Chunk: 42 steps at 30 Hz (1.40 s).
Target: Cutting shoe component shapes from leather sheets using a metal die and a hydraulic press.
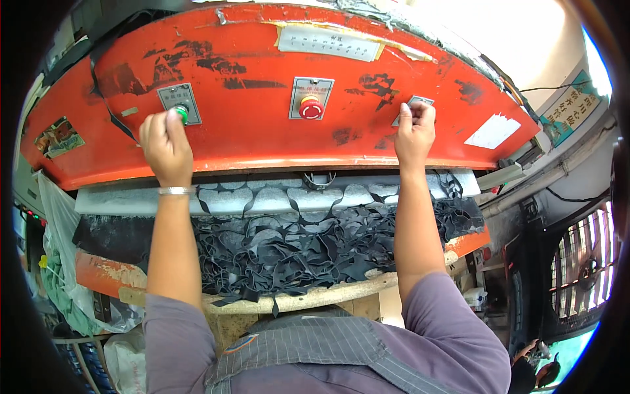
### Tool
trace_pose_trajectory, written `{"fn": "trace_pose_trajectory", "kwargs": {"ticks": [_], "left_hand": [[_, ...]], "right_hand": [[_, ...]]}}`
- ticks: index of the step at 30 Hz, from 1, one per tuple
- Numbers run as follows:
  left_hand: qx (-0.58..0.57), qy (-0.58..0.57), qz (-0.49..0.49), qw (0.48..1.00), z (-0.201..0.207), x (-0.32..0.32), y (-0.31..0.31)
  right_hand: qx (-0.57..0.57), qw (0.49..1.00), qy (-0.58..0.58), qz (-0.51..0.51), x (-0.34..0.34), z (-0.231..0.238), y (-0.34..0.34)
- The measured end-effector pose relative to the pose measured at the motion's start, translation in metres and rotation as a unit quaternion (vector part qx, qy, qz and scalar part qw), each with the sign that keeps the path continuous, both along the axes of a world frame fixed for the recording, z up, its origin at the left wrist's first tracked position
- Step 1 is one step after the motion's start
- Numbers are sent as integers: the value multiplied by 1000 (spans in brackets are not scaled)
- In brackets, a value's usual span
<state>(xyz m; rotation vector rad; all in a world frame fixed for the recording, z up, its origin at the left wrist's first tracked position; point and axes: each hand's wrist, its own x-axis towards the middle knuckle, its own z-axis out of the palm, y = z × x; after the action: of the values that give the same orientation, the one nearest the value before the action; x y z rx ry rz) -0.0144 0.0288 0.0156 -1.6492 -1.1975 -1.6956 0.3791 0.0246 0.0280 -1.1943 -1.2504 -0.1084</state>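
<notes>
A big red press head (262,131) with worn paint spans the view above a work board. My left hand (165,144) presses on a green button (182,114) set in a grey plate at the left of the head. At the right, my right hand (415,130) covers another grey button plate (417,102); the button itself is hidden under my fingers. Between them sits a red mushroom stop button (311,108). Under the head lies a black sheet (295,243) cut into a web of scraps.
The pale wooden board edge (315,299) curves just ahead of my body. A clear plastic bag (62,276) hangs at the left. A fan with a grille (584,269) stands at the right, with cables and a wall sign above it.
</notes>
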Motion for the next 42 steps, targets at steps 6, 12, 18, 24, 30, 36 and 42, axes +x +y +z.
{"fn": "trace_pose_trajectory", "kwargs": {"ticks": [6,12,18,24,30,36,42], "left_hand": [[-216,-38,-169,961,3,-7,-76],[-470,77,-315,821,-93,51,-220],[-416,196,-216,861,-133,68,-263],[-377,166,-206,887,-143,71,-257],[-396,150,-199,884,-133,83,-247],[-419,163,-162,878,-129,94,-241],[-404,-4,-105,909,-111,102,-227]], "right_hand": [[-11,986,80,147,-6,-29,-81],[-370,810,-301,341,-86,-76,-228],[-325,790,-454,254,-114,-132,-267],[-367,717,-520,282,-117,-97,-231],[-195,645,-691,261,-85,-41,-59],[-121,455,-796,381,-92,-73,60],[65,508,-714,477,-52,-58,94]]}}
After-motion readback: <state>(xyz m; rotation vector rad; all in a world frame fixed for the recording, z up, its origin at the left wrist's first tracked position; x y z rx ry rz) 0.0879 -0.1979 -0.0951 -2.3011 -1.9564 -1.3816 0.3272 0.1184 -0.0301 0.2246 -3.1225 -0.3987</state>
